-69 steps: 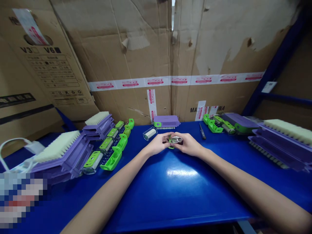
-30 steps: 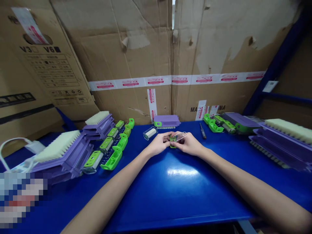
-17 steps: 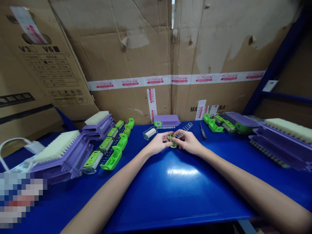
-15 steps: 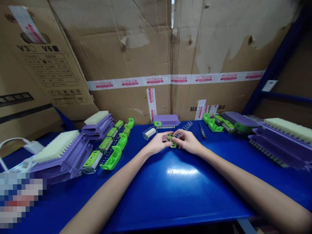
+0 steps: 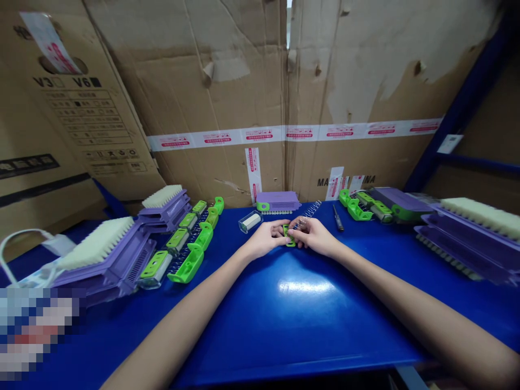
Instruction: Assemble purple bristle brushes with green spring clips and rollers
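Observation:
Between my fingertips is a small green plastic plate (image 5: 290,236) with cut-outs. My left hand (image 5: 265,238) grips its left side, thumb and fingers pinched together. From the right, my right hand (image 5: 313,236) pinches the same plate and also has a metal coil spring (image 5: 309,212), which slants up and away past the fingers. How the spring meets the plate is hidden by the fingers. Just beyond my left hand lies a clear plastic box (image 5: 251,221) with a cream-coloured block in it. A purple brush body (image 5: 280,200) with a green end rests behind the hands, bristles down.
On the left, purple brush parts (image 5: 99,244) are stacked beside rows of green-topped clear boxes (image 5: 156,265), springs and green end caps (image 5: 190,265). At right lie a screwdriver (image 5: 337,218), green caps (image 5: 357,208) and more purple brush parts (image 5: 467,238). Cardboard (image 5: 227,97) walls the back.
The green plate has turned slightly between my fingers, and the spring's far end has shifted a little. Both hands stay in nearly the same place.

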Action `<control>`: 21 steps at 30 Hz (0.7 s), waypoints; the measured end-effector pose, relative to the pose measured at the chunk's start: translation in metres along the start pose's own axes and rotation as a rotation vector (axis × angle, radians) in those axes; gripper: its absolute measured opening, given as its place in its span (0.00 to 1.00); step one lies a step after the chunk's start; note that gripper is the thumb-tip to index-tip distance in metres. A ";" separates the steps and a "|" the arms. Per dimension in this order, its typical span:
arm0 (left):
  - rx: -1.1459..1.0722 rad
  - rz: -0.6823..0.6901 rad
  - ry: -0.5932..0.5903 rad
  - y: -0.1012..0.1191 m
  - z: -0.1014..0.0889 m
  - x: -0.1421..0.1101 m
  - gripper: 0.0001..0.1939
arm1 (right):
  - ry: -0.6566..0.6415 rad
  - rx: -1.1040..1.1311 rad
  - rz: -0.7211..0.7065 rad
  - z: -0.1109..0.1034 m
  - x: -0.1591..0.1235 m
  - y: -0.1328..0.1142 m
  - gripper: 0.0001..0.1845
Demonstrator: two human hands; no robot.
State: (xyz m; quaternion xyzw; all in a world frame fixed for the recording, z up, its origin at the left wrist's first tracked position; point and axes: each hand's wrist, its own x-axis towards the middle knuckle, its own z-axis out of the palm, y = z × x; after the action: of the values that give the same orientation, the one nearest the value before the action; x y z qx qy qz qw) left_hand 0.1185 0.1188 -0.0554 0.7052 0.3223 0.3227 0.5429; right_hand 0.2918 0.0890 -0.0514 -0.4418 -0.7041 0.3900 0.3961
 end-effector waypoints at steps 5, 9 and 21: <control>0.025 0.033 -0.011 -0.002 0.000 0.001 0.31 | 0.023 0.046 0.027 0.001 0.001 -0.001 0.17; 0.057 0.046 -0.005 -0.002 0.000 0.001 0.31 | 0.035 0.106 0.068 -0.001 0.003 0.001 0.18; 0.051 0.042 0.030 0.005 0.008 -0.002 0.31 | -0.009 0.155 0.085 -0.002 0.003 0.001 0.18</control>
State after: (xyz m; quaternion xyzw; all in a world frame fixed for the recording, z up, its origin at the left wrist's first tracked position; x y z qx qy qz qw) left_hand 0.1240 0.1117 -0.0526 0.7204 0.3239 0.3363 0.5129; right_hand 0.2931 0.0920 -0.0507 -0.4376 -0.6541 0.4619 0.4090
